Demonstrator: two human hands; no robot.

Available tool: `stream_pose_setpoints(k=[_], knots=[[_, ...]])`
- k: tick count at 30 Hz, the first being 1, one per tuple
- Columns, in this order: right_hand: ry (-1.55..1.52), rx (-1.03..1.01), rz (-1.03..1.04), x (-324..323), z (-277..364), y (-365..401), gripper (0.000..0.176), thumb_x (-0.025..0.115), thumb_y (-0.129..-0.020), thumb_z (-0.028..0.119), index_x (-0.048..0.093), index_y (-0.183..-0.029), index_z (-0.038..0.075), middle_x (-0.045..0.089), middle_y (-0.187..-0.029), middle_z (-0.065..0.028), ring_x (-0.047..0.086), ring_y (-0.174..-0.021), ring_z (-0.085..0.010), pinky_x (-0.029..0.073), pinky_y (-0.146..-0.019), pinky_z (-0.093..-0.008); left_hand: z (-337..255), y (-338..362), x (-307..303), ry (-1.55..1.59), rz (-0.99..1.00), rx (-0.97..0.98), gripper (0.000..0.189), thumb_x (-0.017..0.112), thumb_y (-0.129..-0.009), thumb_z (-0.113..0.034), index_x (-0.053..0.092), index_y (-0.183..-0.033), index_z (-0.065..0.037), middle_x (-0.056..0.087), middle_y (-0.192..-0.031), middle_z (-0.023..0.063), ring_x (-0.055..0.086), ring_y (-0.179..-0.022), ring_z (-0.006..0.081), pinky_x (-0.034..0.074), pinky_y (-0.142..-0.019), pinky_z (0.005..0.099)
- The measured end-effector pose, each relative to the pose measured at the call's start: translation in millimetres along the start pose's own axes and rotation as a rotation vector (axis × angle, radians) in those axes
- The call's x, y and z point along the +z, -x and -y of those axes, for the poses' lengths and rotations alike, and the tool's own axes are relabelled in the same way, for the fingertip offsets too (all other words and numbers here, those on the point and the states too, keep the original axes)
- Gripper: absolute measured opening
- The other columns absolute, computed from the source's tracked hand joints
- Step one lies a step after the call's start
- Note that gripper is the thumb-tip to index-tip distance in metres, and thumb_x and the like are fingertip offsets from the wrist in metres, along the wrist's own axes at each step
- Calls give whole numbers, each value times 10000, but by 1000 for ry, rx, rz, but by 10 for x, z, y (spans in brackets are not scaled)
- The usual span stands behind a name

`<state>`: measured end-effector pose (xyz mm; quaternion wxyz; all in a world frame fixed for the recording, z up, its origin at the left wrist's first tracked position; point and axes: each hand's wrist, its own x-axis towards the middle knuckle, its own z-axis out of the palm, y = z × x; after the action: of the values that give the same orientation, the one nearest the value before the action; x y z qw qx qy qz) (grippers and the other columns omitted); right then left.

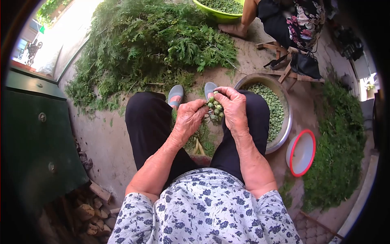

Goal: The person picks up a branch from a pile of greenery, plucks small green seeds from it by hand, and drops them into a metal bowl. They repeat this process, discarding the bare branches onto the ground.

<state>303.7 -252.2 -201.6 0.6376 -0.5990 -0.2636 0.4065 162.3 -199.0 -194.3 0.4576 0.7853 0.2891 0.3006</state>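
A conifer sprig with a cluster of small green cones (215,112) is held between my two hands, above my knees. My left hand (189,118) is closed in a pinch on the sprig's left side. On the other side, the thumb and fingers of my right hand (233,109) are closed at the top of the cluster. Beside my right knee, a wide metal basin (289,122) holds many loose green cones (271,106), and my leg hides part of it. Feathery green foliage (205,136) shows between my legs, below my hands.
A large heap of cut conifer branches (154,40) lies ahead. Beyond it are a lime-green basin (221,16) of cones and a seated person (280,24). At right are a folding wooden stool (288,71), a red-rimmed white basin (301,153) and more greenery (335,150). Firewood (95,213) lies lower left.
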Motion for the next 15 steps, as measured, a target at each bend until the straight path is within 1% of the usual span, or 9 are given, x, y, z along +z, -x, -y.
stream_pose_setpoints(k=[2, 3, 6, 7, 8, 10, 11, 14, 15], knots=[[-218, 37, 1, 59, 140, -67, 133, 606, -820, -10, 620, -948, -39, 607, -840, -13, 539, -725, -62, 454, -638, -200, -24, -91, -39, 202, -48, -111, 149, 601, -825, -86, 619, -926, 23, 583, -682, 93, 537, -621, 134, 434, -595, 261], [-299, 83, 20, 69, 205, -129, 152, 596, -832, -5, 593, -983, -25, 597, -859, -26, 534, -716, -66, 454, -633, -201, -79, -171, -112, 86, -36, -95, 140, 598, -838, -86, 617, -929, 19, 597, -707, 63, 536, -653, 102, 441, -620, 249], [-390, 50, 126, 110, 504, -316, 144, 588, -840, -1, 580, -984, -8, 588, -873, -24, 540, -730, -68, 461, -638, -209, -159, -433, -231, 214, -48, -60, 136, 591, -851, -84, 611, -938, 19, 603, -727, 44, 533, -662, 94, 445, -622, 253], [-313, -27, 124, 126, 546, -416, 141, 581, -851, 14, 566, -990, 1, 582, -879, -24, 551, -737, -73, 474, -661, -211, -184, -529, -286, 211, -18, -97, 130, 585, -855, -78, 605, -945, 14, 595, -732, 32, 525, -676, 86, 443, -636, 245], [-311, -46, 136, 147, 622, -499, 141, 581, -851, 14, 566, -990, 1, 582, -879, -24, 551, -737, -73, 474, -661, -211, -190, -636, -329, 206, -29, -78, 130, 585, -855, -78, 605, -945, 14, 595, -732, 32, 525, -676, 86, 443, -636, 245], [-364, -77, 149, 187, 795, -656, 145, 573, -856, 25, 558, -998, 6, 584, -883, -33, 565, -777, -92, 488, -710, -230, -186, -848, -410, 225, -52, 16, 123, 582, -857, -73, 604, -945, 10, 582, -735, 17, 510, -687, 75, 436, -643, 238], [-387, -66, 171, 194, 868, -737, 164, 569, -851, 36, 542, -1012, 13, 584, -883, -45, 577, -801, -126, 495, -748, -257, -172, -946, -449, 221, -65, 32, 123, 582, -857, -73, 604, -945, 10, 582, -735, 17, 510, -687, 75, 436, -643, 238], [-493, -89, 156, 262, 964, -1048, 177, 564, -846, 42, 529, -1017, 20, 582, -871, -51, 587, -799, -155, 501, -755, -277, -96, -1226, -565, 195, -71, 34, 132, 593, -832, -62, 608, -949, -2, 563, -727, 7, 487, -675, 64, 423, -624, 234], [-508, -103, 157, 293, 972, -1154, 186, 563, -838, 43, 523, -1019, 23, 576, -847, -46, 588, -762, -161, 497, -710, -270, -130, -1291, -613, 160, -96, -5, 147, 607, -812, -68, 616, -946, -8, 559, -707, 10, 485, -662, 62, 423, -616, 235]])
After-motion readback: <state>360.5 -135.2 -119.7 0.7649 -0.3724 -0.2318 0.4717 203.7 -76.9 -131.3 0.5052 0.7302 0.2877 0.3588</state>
